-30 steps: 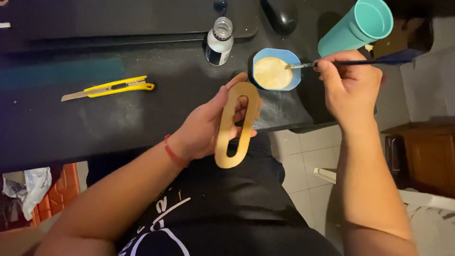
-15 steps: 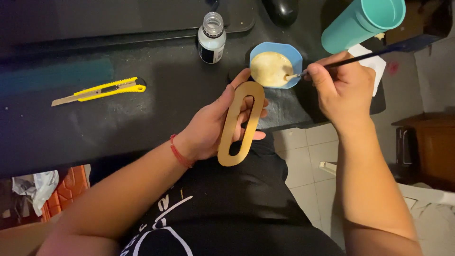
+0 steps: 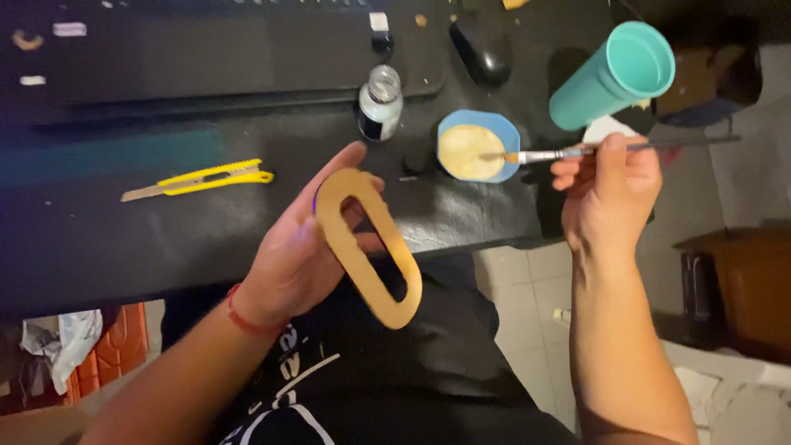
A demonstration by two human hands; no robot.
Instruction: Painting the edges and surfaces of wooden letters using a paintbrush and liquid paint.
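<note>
My left hand (image 3: 301,251) holds a gold-painted oval ring cut-out (image 3: 367,245) over my lap, at the near edge of the black desk (image 3: 148,239). The cut-out slants from upper left to lower right. My right hand (image 3: 606,194) grips a thin paintbrush (image 3: 577,151). Its bristle tip rests over the pale gold paint inside a small blue dish (image 3: 478,147) on the desk.
A yellow utility knife (image 3: 202,179) lies on the desk at the left. A small glass bottle (image 3: 380,103) stands behind the dish, a black computer mouse (image 3: 481,48) farther back. A teal cup (image 3: 612,76) leans at the right. Tiled floor and a brown cabinet (image 3: 746,284) are at right.
My left hand has turned the oval cut-out so it now slants toward the lower right. The brush tip stays at the paint dish. The view has shifted slightly.
</note>
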